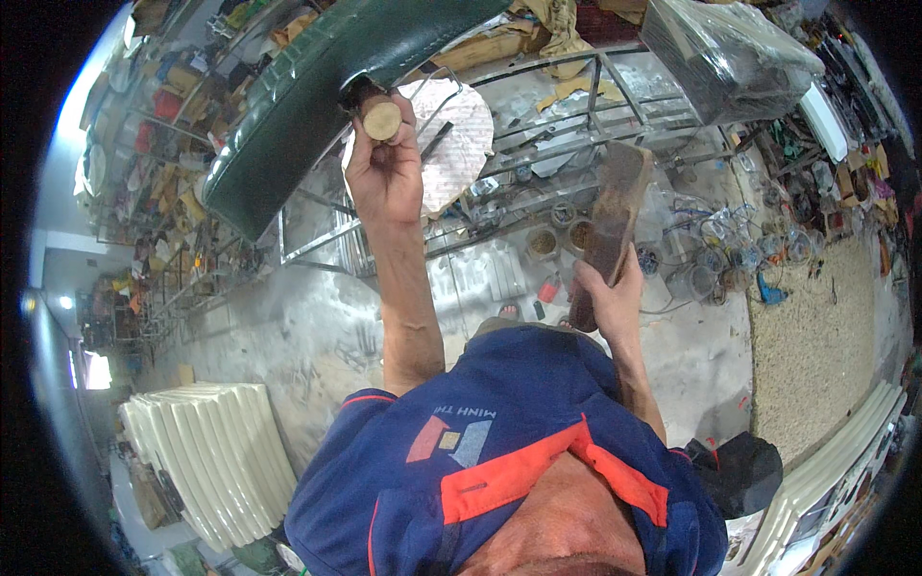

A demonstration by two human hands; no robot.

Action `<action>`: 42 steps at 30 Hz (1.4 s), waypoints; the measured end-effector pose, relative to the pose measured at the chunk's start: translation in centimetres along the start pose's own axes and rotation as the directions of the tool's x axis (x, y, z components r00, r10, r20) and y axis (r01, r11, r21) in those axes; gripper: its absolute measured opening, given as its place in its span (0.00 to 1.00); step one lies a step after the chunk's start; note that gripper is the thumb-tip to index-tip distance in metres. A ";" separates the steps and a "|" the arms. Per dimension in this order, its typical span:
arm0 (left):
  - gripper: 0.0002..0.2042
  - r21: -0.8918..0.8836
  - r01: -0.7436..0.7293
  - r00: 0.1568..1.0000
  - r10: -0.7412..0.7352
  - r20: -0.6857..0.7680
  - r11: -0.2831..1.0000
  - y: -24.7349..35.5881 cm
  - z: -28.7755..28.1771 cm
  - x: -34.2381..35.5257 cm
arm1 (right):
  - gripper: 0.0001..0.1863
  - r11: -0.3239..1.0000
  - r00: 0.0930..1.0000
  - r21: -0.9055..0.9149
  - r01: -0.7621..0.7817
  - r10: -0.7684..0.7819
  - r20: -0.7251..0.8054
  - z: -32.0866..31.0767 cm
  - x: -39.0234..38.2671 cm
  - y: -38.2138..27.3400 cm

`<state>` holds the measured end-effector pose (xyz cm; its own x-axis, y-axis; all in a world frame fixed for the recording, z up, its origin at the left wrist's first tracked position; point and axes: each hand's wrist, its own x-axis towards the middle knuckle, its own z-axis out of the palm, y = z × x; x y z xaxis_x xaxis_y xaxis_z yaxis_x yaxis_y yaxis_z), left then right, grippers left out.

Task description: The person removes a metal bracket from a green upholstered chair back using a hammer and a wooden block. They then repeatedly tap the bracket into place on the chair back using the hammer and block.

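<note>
My left hand (389,178) is raised at the upper left, its fingers closed around a short round wooden leg (382,121) with a pale flat end. The leg meets the edge of a dark green upholstered piece (298,125), where a gap in the cover shows; whether it is fixed there, I cannot tell. The green piece lies tilted on a metal frame. Lower and to the right, my right hand (615,293) grips the near end of a long, worn brown wooden block (615,206), which points up and away from me.
A round whitish disc (461,144) lies beyond my left hand on the metal frame (615,86). A plastic-wrapped box (720,62) stands at the far right. Tubs of small parts (543,242) and a blue tool (770,290) are on the floor. White padded panels (211,461) stack at lower left.
</note>
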<state>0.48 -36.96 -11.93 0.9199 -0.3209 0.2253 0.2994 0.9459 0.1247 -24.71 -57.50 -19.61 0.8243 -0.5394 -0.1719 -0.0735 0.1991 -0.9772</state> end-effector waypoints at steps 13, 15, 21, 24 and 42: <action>0.29 0.621 0.099 0.986 0.006 -0.166 0.777 -2.2 2.3 -5.8 | 0.33 0.935 0.910 -0.026 0.354 -0.338 0.242 2.4 -1.0 -2.6; 0.28 0.699 0.069 0.982 0.076 -0.174 0.712 -2.3 2.6 -5.9 | 0.35 0.919 0.896 -0.033 0.392 -0.373 0.240 2.5 -0.6 -1.9; 0.23 0.812 -0.023 0.977 0.184 -0.104 0.584 -3.5 3.6 -6.5 | 0.36 0.895 0.885 -0.095 0.436 -0.408 0.222 2.2 0.1 0.0; 0.21 0.779 -0.042 0.984 0.163 -0.078 0.626 -3.6 3.6 -6.5 | 0.35 0.927 0.901 -0.007 0.375 -0.363 0.237 2.3 0.1 -1.0; 0.22 -0.020 0.142 0.990 -0.142 0.009 0.990 -2.2 2.4 -2.3 | 0.32 0.957 0.917 -0.047 0.288 -0.261 0.300 3.3 0.9 -2.6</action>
<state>-2.89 -38.37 -10.39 0.8659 -0.4521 0.2139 0.4320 0.8916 0.1357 -21.94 -55.78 -16.82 0.9440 -0.3011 0.1350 0.1405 -0.0032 -0.9901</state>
